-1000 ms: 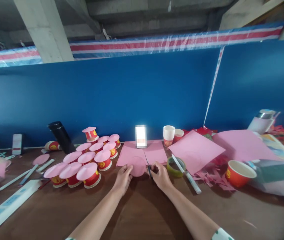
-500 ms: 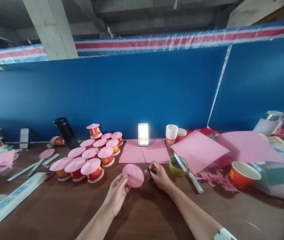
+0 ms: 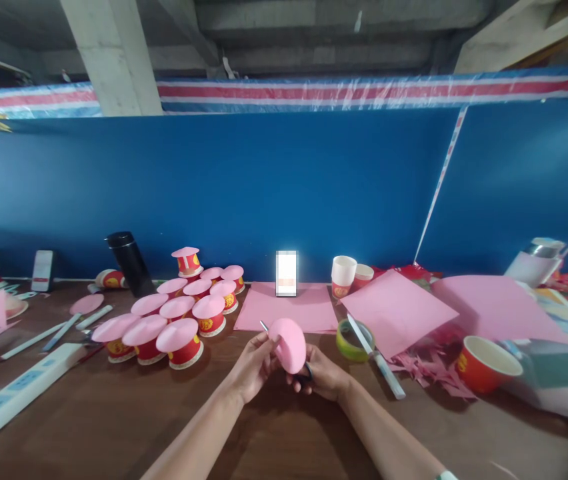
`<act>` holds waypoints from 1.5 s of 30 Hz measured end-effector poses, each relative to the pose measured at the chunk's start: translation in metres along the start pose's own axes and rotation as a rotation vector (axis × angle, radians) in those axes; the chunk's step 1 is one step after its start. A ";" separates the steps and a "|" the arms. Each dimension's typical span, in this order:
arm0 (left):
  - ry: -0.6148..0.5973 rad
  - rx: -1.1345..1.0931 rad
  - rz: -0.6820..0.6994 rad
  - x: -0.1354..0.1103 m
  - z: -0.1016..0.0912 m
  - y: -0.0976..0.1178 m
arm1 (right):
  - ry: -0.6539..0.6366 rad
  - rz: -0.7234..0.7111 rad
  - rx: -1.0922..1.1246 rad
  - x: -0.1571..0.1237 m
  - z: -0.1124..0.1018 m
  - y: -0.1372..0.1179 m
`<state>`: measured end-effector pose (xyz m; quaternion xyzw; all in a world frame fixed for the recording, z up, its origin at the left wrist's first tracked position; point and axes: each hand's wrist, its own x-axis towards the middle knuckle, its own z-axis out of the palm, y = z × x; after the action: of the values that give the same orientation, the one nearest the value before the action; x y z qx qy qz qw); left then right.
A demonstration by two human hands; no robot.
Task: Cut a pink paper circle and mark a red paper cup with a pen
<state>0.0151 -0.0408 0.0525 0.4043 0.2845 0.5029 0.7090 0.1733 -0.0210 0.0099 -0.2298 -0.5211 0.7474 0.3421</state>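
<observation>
My left hand (image 3: pixel 254 363) pinches the edge of a pink paper circle (image 3: pixel 289 343) and holds it up above the brown table (image 3: pixel 274 440). My right hand (image 3: pixel 324 377) is closed round the dark handles of a pair of scissors (image 3: pixel 309 373). The scissor tips (image 3: pixel 264 326) poke out past the left side of the circle. Both hands meet at the middle of the table, just in front of a flat pink paper sheet (image 3: pixel 289 310).
Several red paper cups with pink lids (image 3: pixel 179 343) cluster at the left. A tape roll (image 3: pixel 351 331) and a long white tool (image 3: pixel 377 357) lie right of my hands. Further right are pink sheets (image 3: pixel 397 310), scraps and an open red cup (image 3: pixel 487 363). A power strip (image 3: pixel 14 393) lies far left.
My left hand lifted the pink circle off the sheet and turned it upright. My right hand brought the scissors in behind the circle, blades pointing left.
</observation>
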 end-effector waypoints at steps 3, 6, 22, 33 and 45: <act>0.002 -0.019 -0.013 0.001 -0.002 0.000 | -0.017 0.004 0.013 0.000 0.000 0.001; 0.084 -0.077 -0.013 0.003 -0.008 -0.004 | -0.058 0.020 0.037 0.000 -0.001 0.002; 0.000 -0.025 -0.008 -0.002 -0.022 0.006 | -0.158 0.000 0.083 -0.003 0.001 0.000; -0.154 0.169 -0.061 -0.007 -0.011 0.023 | -0.138 -0.067 -0.160 -0.005 0.019 -0.014; -0.222 0.227 -0.081 -0.004 -0.008 0.030 | -0.104 0.012 -0.296 -0.005 0.014 -0.010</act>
<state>-0.0077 -0.0376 0.0745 0.5231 0.2754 0.3906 0.7057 0.1697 -0.0311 0.0236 -0.2417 -0.6410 0.6756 0.2725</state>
